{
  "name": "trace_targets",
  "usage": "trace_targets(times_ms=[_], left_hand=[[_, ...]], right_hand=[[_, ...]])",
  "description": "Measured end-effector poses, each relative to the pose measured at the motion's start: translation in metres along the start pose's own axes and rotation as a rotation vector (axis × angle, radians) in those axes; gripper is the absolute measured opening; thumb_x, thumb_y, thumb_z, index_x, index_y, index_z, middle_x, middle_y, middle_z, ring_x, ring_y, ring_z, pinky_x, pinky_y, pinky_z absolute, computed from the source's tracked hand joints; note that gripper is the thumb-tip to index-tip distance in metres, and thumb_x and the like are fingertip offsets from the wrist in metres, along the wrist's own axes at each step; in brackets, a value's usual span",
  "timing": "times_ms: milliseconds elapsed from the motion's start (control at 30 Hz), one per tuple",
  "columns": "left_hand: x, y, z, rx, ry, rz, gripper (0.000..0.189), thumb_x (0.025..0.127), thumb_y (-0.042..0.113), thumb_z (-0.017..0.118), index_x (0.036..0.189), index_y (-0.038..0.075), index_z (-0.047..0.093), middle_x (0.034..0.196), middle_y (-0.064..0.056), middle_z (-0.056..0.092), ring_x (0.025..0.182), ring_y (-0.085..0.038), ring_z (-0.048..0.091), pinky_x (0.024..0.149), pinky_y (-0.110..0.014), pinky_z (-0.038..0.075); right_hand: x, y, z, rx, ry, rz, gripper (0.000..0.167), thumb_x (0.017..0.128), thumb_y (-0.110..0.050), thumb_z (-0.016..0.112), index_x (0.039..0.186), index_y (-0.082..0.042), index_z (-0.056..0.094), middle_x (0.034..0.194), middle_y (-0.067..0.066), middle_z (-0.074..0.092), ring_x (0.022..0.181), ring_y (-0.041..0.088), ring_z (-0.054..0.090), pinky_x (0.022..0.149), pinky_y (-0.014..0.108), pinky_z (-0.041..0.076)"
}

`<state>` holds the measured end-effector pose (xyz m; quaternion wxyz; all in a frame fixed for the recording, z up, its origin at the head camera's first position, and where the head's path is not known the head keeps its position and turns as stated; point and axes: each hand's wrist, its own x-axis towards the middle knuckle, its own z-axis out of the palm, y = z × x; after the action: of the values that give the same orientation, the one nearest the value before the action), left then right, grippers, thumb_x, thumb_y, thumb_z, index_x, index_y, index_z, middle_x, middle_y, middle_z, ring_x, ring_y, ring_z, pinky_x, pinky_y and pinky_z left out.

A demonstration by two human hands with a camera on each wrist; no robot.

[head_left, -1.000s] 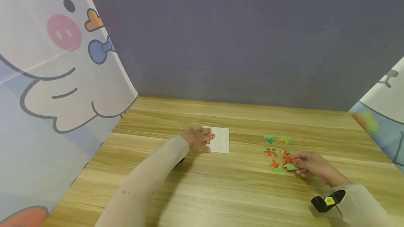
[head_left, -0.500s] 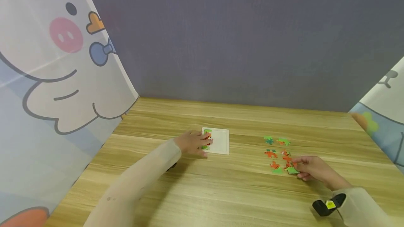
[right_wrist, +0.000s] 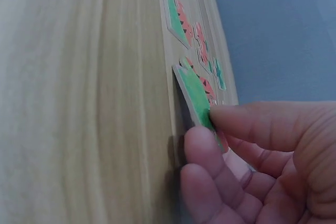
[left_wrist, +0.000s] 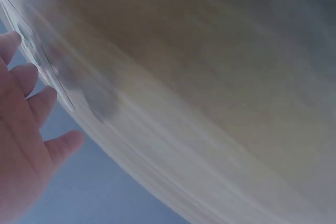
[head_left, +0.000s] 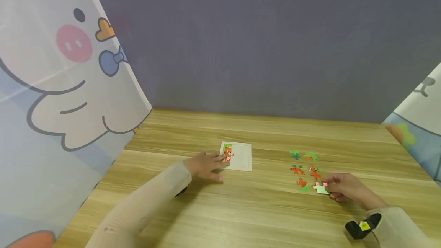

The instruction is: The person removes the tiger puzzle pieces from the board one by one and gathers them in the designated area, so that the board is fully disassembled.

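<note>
Head | right grip [head_left: 346, 187]: pinching piece [head_left: 321, 190] | left grip [head_left: 203, 165]: spread at frame edge [head_left: 238, 170] | tabletop [head_left: 268, 181] between

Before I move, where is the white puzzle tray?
In the head view, the white puzzle tray lies near the middle of the wooden table, with the left hand partly over its left edge and the loose puzzle pieces farther right.

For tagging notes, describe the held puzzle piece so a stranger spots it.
On the wooden table, loose puzzle pieces lie toward the right. At their near right corner, the right hand pinches a green-and-red piece. Only it is held and tilted; its neighbours lie flat.
</note>
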<state>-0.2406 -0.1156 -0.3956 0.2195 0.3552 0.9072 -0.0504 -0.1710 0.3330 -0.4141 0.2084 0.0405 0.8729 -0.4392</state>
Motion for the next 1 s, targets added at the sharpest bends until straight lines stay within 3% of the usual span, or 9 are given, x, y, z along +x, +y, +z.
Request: trace_targets(times_ms=[600,800,1000], left_hand=[[-0.002,0.004,-0.004,0.011,-0.010,-0.013,0.072,0.097,0.058,0.051,0.158,0.026,0.030,0.166,0.000,0.018,0.152,-0.025,0.017,0.118,-0.058,0.021],[0.002,0.001,-0.002,0.010,-0.019,-0.020,0.074,0.097,0.059,0.050,0.159,0.025,0.028,0.166,-0.001,0.017,0.152,-0.025,0.017,0.118,-0.058,0.020],[0.004,0.000,-0.001,0.004,-0.024,-0.015,0.074,0.098,0.059,0.049,0.159,0.023,0.028,0.166,-0.002,0.017,0.152,-0.025,0.017,0.118,-0.058,0.020]], right_hand=[[-0.004,-0.004,-0.006,-0.021,0.013,0.008,0.038,0.095,-0.006,0.061,0.123,0.019,0.054,0.089,-0.002,0.068,0.075,0.015,0.062,0.066,0.031,0.055],[0.000,-0.011,-0.003,-0.014,0.046,-0.060,0.043,0.097,-0.012,0.060,0.126,0.019,0.052,0.081,-0.001,0.063,0.069,0.012,0.057,0.063,0.027,0.053],[0.009,-0.025,0.001,0.036,0.013,-0.125,0.040,0.099,-0.008,0.056,0.128,0.019,0.051,0.077,0.000,0.058,0.064,0.011,0.050,0.061,0.026,0.046]])
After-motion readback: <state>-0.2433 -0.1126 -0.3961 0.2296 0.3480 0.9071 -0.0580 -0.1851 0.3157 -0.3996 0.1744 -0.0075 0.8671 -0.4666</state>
